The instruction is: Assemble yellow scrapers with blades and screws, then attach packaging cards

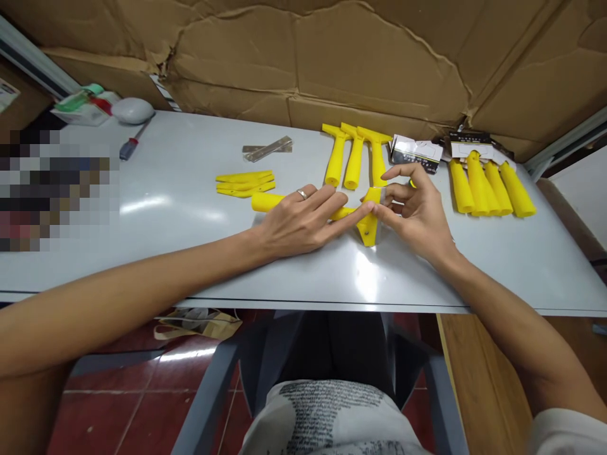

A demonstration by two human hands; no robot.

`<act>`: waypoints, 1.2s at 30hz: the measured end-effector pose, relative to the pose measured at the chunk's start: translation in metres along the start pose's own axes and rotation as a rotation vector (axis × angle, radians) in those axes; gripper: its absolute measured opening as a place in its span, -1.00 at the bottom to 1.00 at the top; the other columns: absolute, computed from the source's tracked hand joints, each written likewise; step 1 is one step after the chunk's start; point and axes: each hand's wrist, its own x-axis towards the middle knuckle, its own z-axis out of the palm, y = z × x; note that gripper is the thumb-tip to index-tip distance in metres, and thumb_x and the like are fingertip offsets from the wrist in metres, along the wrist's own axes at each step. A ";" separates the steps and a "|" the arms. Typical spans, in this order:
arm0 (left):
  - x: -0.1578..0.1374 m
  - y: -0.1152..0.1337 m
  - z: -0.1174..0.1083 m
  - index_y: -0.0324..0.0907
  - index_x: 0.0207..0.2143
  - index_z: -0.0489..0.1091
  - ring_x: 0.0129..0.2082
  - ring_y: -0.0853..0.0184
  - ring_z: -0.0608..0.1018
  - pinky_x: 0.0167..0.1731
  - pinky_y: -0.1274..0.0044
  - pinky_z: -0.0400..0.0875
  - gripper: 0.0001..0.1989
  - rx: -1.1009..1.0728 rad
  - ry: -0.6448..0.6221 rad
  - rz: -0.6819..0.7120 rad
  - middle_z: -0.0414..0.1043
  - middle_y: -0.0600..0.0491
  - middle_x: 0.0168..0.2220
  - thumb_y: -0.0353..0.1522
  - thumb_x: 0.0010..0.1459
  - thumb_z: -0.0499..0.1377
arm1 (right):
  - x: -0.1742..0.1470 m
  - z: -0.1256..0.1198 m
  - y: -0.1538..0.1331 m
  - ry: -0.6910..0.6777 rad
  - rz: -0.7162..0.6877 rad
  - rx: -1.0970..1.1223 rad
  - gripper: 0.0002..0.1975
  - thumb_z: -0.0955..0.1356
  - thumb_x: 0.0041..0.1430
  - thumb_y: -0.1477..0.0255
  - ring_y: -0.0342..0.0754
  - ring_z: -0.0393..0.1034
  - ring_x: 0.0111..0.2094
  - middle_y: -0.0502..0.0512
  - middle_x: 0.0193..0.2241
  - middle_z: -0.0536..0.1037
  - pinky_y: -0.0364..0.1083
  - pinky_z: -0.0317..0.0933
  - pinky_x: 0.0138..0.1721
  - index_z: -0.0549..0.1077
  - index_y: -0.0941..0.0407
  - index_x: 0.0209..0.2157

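The yellow tool (367,234) lies on the counter (521,265), with its long handle pointing left and its wide head by the right hand. The left hand (306,224) holds the tool down, and its pointing finger reaches along to the head. The right hand's (420,218) grip pinches the head at its edge, where a shiny strip (379,232) sits.

This tool looks partly done. The strip is at the head, but it does not seem all fixed on yet. To the right of the tool, four yellow handles (480,186) lie side by side with black and white cards (467,146) at their tops. Those look the most done. Just behind the tool stand three yellow T-shaped tools (353,165) with no cards on them, so they seem to be left to do. To the left of the tool and a bit behind are thin yellow pieces (245,184), and past those are flat metal strips (270,150), so there seem to be parts left too. A screwdriver (128,150) is far to the left of the tool.

Fingers hide the tool's middle and some of its head. I can't tell how tightly the strip sits. The cards hide the tops of the four handles, and their writing is too small to read.
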 end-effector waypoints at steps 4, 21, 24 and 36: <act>-0.001 0.002 0.001 -0.12 0.44 0.38 -0.28 0.28 0.51 -0.33 0.48 0.34 -0.44 -0.061 -0.010 -0.088 0.48 0.03 -0.23 -0.55 0.46 0.10 | 0.012 -0.040 -0.006 -0.004 -0.029 -0.161 -0.57 0.59 0.24 0.04 -0.08 0.56 -0.40 0.04 -0.34 0.68 -0.04 0.38 -0.42 0.51 0.05 -0.14; 0.039 -0.012 -0.042 -0.24 -0.20 0.51 -0.35 0.42 0.47 -0.51 0.62 0.47 -0.85 -2.128 -0.261 -1.599 0.44 0.02 -0.26 -0.47 0.18 0.38 | 0.020 -0.083 -0.007 -0.308 0.003 -0.905 -0.90 0.49 0.28 0.53 -0.06 0.54 -0.35 0.00 -0.32 0.73 0.00 0.35 -0.20 0.70 0.06 -0.28; 0.038 -0.004 -0.040 -0.25 -0.20 0.50 -0.41 0.44 0.51 -0.52 0.59 0.51 -0.86 -2.159 -0.257 -1.616 0.46 0.04 -0.28 -0.48 0.19 0.38 | 0.013 -0.068 -0.018 -0.098 -0.286 -0.670 -0.93 0.54 0.35 0.37 -0.10 0.53 -0.39 0.03 -0.31 0.74 -0.02 0.41 -0.27 0.71 0.05 -0.24; 0.044 0.008 -0.055 -0.23 -0.17 0.45 -0.63 0.54 0.50 -0.54 0.64 0.41 -0.80 -1.876 -0.346 -1.408 0.45 0.27 -0.45 -0.45 0.20 0.40 | 0.000 -0.004 -0.009 0.023 -0.843 -0.532 -0.97 0.52 0.43 0.49 -0.19 0.50 -0.30 0.13 -0.10 0.68 -0.13 0.48 -0.31 0.62 0.10 -0.16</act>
